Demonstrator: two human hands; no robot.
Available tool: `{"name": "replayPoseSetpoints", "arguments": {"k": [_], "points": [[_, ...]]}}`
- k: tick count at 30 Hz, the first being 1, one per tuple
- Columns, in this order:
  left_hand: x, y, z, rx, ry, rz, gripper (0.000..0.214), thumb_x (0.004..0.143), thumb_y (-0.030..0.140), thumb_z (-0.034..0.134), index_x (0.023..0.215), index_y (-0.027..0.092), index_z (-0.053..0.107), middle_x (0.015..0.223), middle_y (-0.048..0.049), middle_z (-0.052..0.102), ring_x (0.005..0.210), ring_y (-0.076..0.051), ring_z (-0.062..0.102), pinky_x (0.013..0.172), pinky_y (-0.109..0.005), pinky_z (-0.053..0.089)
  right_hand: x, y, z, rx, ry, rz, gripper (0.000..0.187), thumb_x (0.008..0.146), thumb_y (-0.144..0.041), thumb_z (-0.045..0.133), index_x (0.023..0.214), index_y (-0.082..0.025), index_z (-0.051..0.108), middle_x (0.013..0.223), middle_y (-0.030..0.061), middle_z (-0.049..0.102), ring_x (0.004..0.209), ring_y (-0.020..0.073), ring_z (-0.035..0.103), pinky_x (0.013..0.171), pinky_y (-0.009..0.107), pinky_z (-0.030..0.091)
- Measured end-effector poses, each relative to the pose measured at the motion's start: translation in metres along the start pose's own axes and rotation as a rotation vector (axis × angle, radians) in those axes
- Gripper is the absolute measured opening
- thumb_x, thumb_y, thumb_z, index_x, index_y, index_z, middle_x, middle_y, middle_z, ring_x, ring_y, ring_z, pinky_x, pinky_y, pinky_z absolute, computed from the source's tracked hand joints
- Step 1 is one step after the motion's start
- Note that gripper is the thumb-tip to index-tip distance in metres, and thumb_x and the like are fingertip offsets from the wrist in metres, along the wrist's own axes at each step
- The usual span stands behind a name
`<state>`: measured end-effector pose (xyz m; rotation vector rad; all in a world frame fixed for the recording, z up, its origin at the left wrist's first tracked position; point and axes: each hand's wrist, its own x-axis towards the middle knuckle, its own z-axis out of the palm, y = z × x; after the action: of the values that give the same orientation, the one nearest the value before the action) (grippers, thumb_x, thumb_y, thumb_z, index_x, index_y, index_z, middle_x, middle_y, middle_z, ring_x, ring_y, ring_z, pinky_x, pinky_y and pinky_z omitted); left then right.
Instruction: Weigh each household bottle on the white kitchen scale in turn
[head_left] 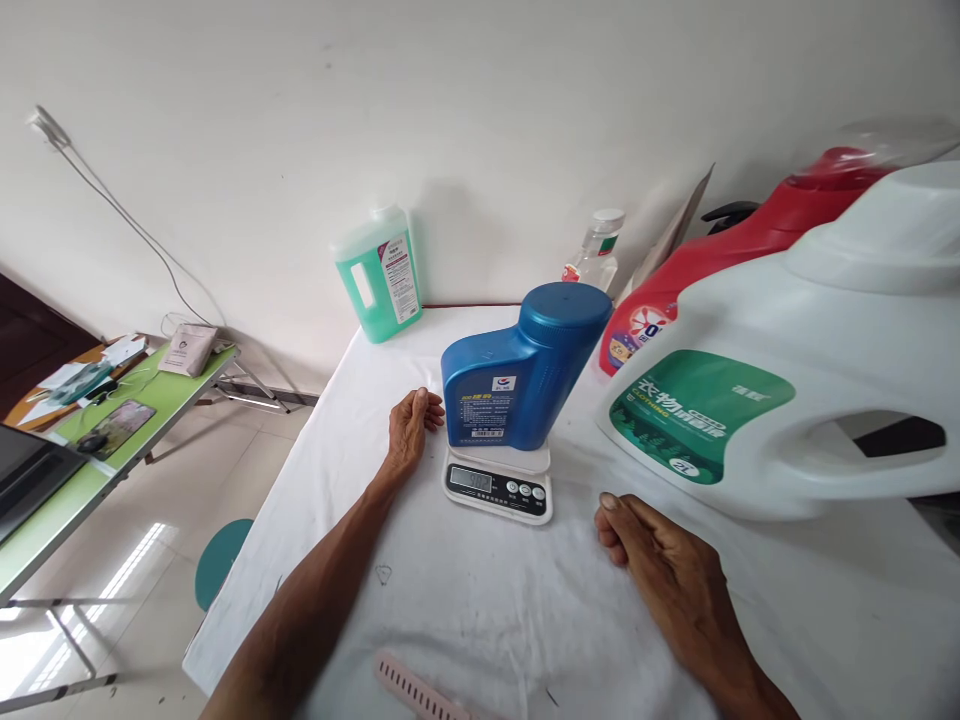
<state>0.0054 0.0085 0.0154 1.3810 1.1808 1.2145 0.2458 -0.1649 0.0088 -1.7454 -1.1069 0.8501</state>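
Note:
A blue plastic bottle [517,375] stands upright on a small white digital scale [501,487] on a white-covered table [465,600]. My left hand [411,425] rests on the cloth just left of the bottle and scale, fingers loosely curled, holding nothing. My right hand [656,560] lies on the cloth right of the scale, fingers curled under in a loose fist, with nothing seen in it. It sits just below a large white detergent jug [787,390] with a green label.
A red detergent jug [720,265] lies behind the white one. A green liquid jug [379,272] and a clear bottle [596,255] stand by the wall. A pink comb-like strip [416,690] lies at the near edge. A green side table [97,440] with clutter stands left.

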Motion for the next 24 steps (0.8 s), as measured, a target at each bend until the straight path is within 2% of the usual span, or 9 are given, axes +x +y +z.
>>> {"name": "replayPoseSetpoints", "arguments": {"k": [10,24], "points": [[0.000,-0.005,-0.002,-0.023,-0.017,0.031,0.062,0.091,0.074,0.051,0.085,0.015,0.067,0.076,-0.0067,0.068,0.067,-0.017,0.062,0.064,-0.030,0.048,0.000,-0.002,0.000,0.010,0.007,0.023,0.055,0.090,-0.072,0.052,0.067,-0.023,0.059,0.067,0.0032,0.061,0.061,0.0177,0.055,0.059,0.028,0.048],[-0.005,-0.005,0.001,-0.117,0.028,0.013,0.071,0.087,0.082,0.047,0.083,0.014,0.066,0.073,-0.0074,0.065,0.063,-0.016,0.060,0.061,-0.030,0.048,0.004,0.011,-0.001,-0.012,0.008,0.072,0.060,0.082,-0.081,0.055,0.073,-0.022,0.063,0.071,0.0057,0.068,0.064,0.0217,0.063,0.063,0.032,0.056]]}}
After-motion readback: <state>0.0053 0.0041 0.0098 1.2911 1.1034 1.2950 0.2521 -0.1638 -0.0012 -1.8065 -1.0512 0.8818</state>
